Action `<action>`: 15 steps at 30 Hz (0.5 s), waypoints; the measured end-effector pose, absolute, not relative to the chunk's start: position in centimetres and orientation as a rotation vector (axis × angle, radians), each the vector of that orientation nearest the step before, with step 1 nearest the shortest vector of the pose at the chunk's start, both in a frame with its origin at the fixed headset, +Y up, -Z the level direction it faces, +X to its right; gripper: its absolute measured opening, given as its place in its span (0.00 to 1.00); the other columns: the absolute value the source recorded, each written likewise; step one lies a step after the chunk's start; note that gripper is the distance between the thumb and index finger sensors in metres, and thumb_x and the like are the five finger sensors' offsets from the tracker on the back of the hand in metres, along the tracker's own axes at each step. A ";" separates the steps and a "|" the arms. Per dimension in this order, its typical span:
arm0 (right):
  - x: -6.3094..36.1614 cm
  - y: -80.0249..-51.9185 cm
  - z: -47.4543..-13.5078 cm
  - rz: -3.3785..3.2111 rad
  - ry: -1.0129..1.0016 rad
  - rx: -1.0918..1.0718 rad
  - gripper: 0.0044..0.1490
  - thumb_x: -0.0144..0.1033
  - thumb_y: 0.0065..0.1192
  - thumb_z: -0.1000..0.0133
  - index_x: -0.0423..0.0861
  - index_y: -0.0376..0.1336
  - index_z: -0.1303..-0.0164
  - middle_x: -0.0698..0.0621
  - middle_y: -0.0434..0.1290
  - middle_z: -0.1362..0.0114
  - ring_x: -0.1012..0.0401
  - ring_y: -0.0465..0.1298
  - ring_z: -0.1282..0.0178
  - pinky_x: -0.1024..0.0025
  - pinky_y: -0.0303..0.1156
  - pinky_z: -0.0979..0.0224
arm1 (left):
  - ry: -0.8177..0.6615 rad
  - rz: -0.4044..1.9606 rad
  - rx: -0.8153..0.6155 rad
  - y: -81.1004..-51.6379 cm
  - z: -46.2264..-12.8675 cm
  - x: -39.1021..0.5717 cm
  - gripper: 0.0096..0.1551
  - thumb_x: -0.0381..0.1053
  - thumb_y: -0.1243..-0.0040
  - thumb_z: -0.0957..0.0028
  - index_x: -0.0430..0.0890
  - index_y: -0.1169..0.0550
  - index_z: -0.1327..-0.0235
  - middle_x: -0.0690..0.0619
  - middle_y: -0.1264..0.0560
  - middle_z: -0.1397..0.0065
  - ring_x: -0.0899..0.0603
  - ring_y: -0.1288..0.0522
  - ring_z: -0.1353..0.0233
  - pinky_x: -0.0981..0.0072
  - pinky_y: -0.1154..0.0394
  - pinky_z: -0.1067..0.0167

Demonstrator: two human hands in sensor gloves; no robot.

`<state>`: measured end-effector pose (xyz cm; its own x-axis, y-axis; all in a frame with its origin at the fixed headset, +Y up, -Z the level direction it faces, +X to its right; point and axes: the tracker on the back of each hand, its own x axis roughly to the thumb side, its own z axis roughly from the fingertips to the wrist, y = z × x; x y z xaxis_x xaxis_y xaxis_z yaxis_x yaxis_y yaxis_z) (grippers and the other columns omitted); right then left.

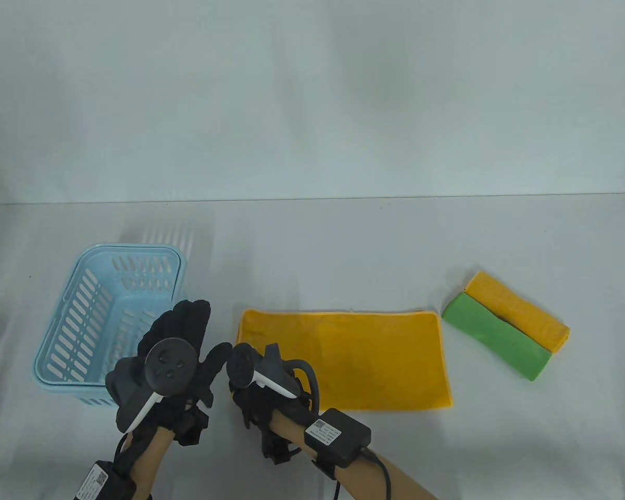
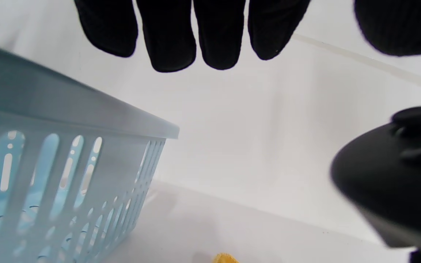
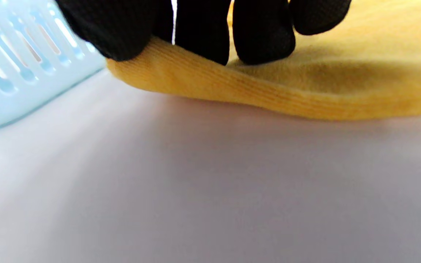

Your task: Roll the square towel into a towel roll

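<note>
Towel: a yellow towel (image 1: 354, 359) is laid flat on the white table (image 1: 312, 245), folded into a long rectangle, between the basket and the 2 rolls.
Right hand: the right hand (image 1: 255, 385) is placed at the towel's near left corner; in the right wrist view its fingertips (image 3: 261, 40) are curled onto the lifted edge (image 3: 210, 80), which is pinched up off the table.
Left hand: the left hand (image 1: 179, 344) is held just left of the towel, over the basket's near corner, fingers (image 2: 170, 40) straight and spread, nothing gripped.
Basket: a light blue slotted basket (image 1: 73, 333) is set at the left.
Rolls: 2 rolled towels, 1 green (image 1: 495, 336) and 1 yellow (image 1: 521, 310), are laid touching, side by side, at the right, apart from the flat towel.
</note>
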<state>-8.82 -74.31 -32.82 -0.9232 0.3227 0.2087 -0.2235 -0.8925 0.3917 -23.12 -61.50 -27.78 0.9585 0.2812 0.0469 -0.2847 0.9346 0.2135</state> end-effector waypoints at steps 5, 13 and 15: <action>-6.8 -72.4 -32.3 2.673 0.587 0.357 0.24 0.49 0.63 0.56 0.63 0.69 0.49 0.57 0.75 0.36 0.52 0.75 0.34 0.46 0.67 0.29 | -0.016 0.289 0.221 -61.5 -27.8 -23.1 0.50 0.71 0.43 0.62 0.57 0.37 0.22 0.50 0.37 0.17 0.33 0.34 0.19 0.35 0.37 0.27; -2.0 -67.9 -32.2 2.489 0.509 0.228 0.23 0.43 0.60 0.55 0.61 0.67 0.47 0.54 0.78 0.44 0.52 0.78 0.44 0.47 0.69 0.33 | -0.012 0.290 0.201 -61.6 -27.8 -23.1 0.50 0.70 0.43 0.62 0.57 0.37 0.22 0.50 0.36 0.17 0.34 0.34 0.19 0.35 0.36 0.27; -1.0 -66.8 -32.5 2.460 0.470 0.199 0.24 0.40 0.60 0.55 0.61 0.67 0.48 0.53 0.78 0.47 0.53 0.78 0.48 0.47 0.70 0.35 | -0.013 0.288 0.197 -61.6 -27.8 -23.1 0.50 0.70 0.43 0.62 0.57 0.37 0.22 0.51 0.36 0.17 0.34 0.34 0.19 0.35 0.36 0.27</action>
<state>-1.04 -66.85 -32.51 -0.7973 0.6028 0.0301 -0.5492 -0.7453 0.3780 -23.10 -61.58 -27.83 0.9589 0.2807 0.0409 -0.2832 0.9398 0.1913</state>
